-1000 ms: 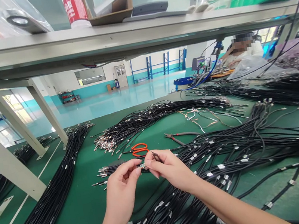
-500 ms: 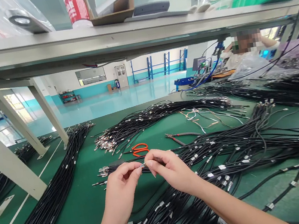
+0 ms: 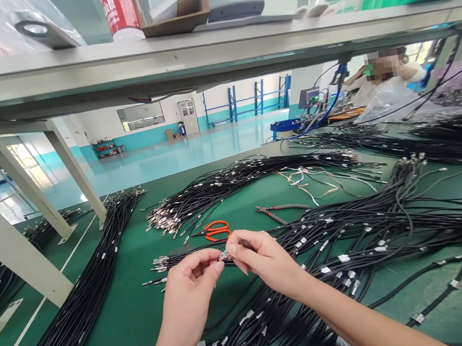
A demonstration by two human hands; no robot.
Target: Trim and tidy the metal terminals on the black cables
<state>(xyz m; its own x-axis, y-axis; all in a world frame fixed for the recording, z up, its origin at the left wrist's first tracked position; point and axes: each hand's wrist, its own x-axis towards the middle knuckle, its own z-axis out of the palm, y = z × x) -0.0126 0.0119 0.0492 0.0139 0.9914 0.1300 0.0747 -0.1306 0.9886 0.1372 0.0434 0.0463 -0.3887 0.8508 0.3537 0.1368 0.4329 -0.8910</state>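
Observation:
My left hand pinches one side of a small silvery connector between thumb and forefinger. On its other side, the thumb and fingers of my right hand are closed on the same small piece. A thin brown strip sticks out between the right fingers; its kind is hard to make out. Both hands are just above the green tabletop, fingertips nearly meeting. Black cables with silvery tips and white tags lie beneath and around my forearms.
Orange-handled scissors and cutting pliers lie beyond my hands. Another cable bundle rests behind them, and a long one runs along the left. A shelf spans overhead. A person is at the far right.
The silvery connector shows a little more between my fingertips. My right hand has turned slightly, and both hands stay in nearly the same place. The far person's hands have shifted.

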